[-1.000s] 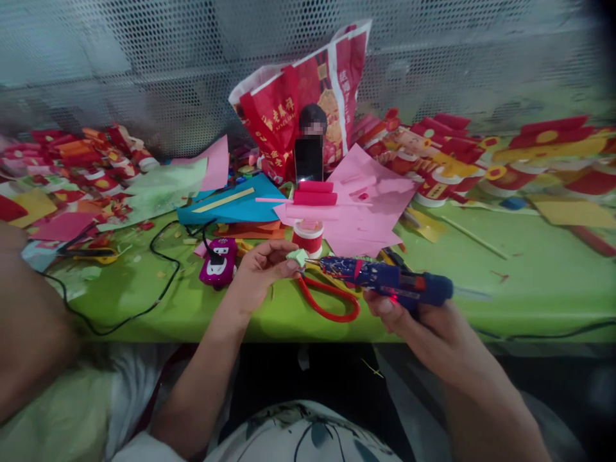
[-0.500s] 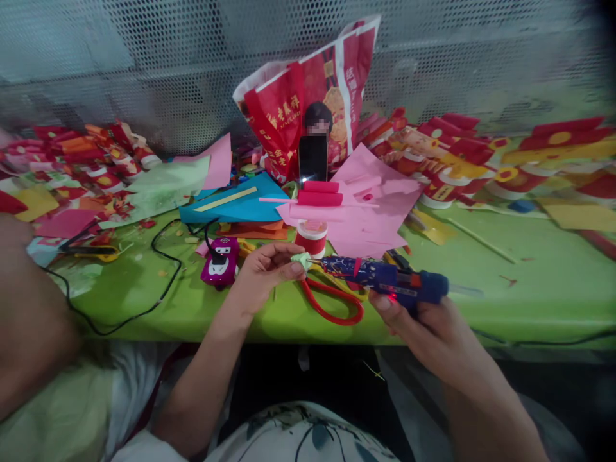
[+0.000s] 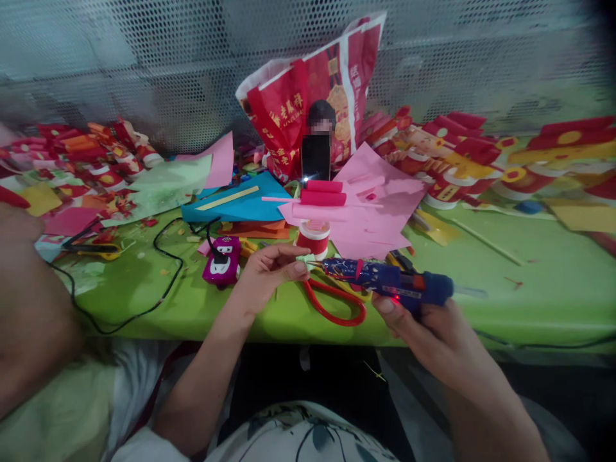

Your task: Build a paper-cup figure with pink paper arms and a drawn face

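Observation:
Between the thumb and fingers of my left hand (image 3: 272,273) is a small piece of pale green paper (image 3: 305,258), mostly covered by the fingertips. My right hand (image 3: 428,327) is wrapped round a dark blue hot glue gun (image 3: 394,280) with a lit red light. Its metal nozzle points left and reaches the green paper; whether they touch I cannot tell. Under the gun lie scissors with red handles (image 3: 334,307), partly hidden. Just behind my left fingertips stands a small red and white paper cup (image 3: 314,239).
A purple power adapter (image 3: 222,262) with a black cord sits left of my hand. Behind are pink paper (image 3: 370,192), blue paper (image 3: 235,199), a phone (image 3: 316,157) and a red bag (image 3: 283,122). Red paper crafts (image 3: 452,183) stand right. Another person's arm (image 3: 33,282) is at left.
The green paper shows less between my left fingertips than before, with the nozzle still at it. Both hands keep nearly the same place; the whole view has shifted slightly.

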Demonstrator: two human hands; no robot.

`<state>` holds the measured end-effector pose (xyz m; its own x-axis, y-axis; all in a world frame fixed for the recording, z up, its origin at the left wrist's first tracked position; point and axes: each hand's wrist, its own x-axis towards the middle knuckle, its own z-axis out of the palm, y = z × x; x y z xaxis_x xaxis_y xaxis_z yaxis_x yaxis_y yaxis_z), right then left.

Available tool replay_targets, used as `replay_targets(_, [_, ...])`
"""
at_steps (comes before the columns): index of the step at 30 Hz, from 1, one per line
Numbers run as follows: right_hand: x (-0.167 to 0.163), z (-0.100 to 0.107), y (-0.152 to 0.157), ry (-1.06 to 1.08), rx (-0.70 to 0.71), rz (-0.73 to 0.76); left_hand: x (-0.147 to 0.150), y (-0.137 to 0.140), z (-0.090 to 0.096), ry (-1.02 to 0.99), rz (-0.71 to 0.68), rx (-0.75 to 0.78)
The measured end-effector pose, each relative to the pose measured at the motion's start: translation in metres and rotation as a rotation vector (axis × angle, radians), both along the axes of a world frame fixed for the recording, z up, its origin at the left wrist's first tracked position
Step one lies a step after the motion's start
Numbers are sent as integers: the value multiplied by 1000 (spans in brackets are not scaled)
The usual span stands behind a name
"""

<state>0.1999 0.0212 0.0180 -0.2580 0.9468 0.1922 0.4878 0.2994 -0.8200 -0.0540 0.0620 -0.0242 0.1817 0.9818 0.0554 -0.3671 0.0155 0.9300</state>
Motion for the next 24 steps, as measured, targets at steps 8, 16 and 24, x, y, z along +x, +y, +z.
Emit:
replay_targets(8, [1, -1, -2, 6, -10, -9, 0, -1, 1, -18, 11, 6])
replay_targets(16, [-5, 7, -4, 29, 27, -43, 1, -2, 4, -35, 14, -5])
replay_targets(24, [-6, 6, -2, 3, 47, -35, -1, -2, -1, 33, 35, -9])
